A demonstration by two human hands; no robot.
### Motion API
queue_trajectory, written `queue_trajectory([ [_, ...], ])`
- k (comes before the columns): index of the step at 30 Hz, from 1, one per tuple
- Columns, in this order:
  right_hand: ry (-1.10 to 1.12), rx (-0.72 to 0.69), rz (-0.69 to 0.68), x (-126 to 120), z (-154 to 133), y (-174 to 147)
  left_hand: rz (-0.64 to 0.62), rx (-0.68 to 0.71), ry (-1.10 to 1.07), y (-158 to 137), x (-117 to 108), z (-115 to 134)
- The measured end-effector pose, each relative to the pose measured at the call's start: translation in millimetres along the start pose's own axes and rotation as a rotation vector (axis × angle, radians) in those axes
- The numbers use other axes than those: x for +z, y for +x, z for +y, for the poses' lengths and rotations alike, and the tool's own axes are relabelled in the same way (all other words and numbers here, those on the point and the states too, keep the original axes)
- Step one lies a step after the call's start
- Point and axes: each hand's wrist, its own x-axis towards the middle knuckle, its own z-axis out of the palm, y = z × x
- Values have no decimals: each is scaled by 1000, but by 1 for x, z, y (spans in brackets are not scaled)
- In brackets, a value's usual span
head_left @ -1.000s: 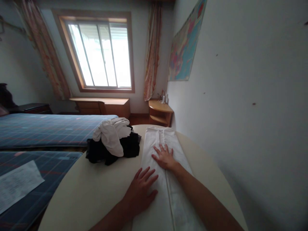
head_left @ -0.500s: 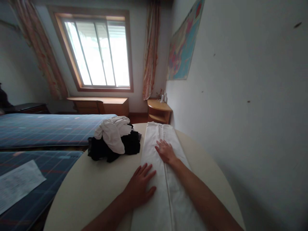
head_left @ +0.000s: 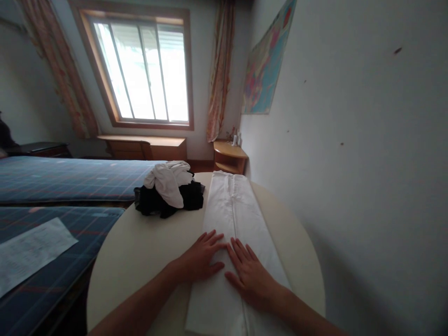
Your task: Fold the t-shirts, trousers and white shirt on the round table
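Note:
A long white garment, which looks like folded trousers, lies lengthwise on the round cream table, a seam running down its middle. My left hand rests on its left edge, fingers spread. Just to the right, my right hand lies flat on the cloth with its fingers stretched out. The fingertips of both hands are close together near the seam. Neither hand grips the cloth.
Beyond my left hand sits a heap of black clothes with a white cloth on top. Blue plaid mattresses stand to the left, one bearing a printed sheet. A wall rises close on the right.
My right hand has slid back along the white garment towards me, coming beside my left hand. The left hand has shifted only slightly. The camera view has tilted a little.

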Motion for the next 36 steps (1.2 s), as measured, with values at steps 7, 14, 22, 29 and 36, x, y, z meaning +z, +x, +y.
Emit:
queue_trajectory([
  [7, 44, 30, 145, 9, -19, -32, -135, 103, -108, -30, -10, 27],
  [14, 132, 3, 402, 20, -19, -44, -144, 232, -77, -55, -19, 64],
  [22, 155, -41, 300, 6, -29, -57, -211, 309, 296, -55, -6, 82],
  [29, 189, -86, 75, -1, -33, -74, -184, 111, 157, -51, -18, 80],
  [36, 221, 76, 54, -9, -33, -70, -232, 50, 141, -52, -28, 90],
])
